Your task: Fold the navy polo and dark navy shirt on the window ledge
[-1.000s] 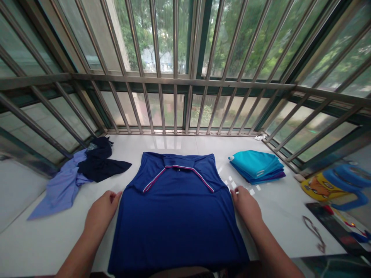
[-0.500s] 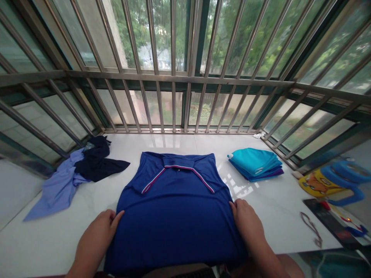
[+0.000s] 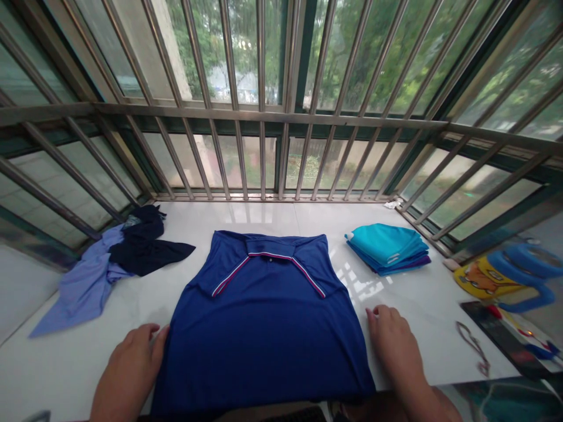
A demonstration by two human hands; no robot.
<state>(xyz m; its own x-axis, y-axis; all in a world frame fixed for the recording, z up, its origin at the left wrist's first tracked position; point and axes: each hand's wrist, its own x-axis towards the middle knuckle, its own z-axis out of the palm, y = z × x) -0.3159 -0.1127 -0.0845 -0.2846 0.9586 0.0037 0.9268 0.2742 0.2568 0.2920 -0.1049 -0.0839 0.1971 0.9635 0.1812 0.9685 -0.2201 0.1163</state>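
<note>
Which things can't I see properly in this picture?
In the head view:
Blue shirt: its underside is hidden by its top.
Light-blue cloth: partly covered by the dark cloth.
Folded pieces: mostly hidden under the turquoise cloth.
Grey thing: cut off by the bottom edge.
Small blue thing, far right: too blurred to name.
Right hand: its palm is hidden by its own back.

The bottom edge crops the left hand (image 3: 127, 369) at its wrist and an unidentifiable grey object (image 3: 38, 417); outside, foliage (image 3: 397, 58) blurs.

Blue polo shirt (image 3: 268, 334), spread flat
</note>
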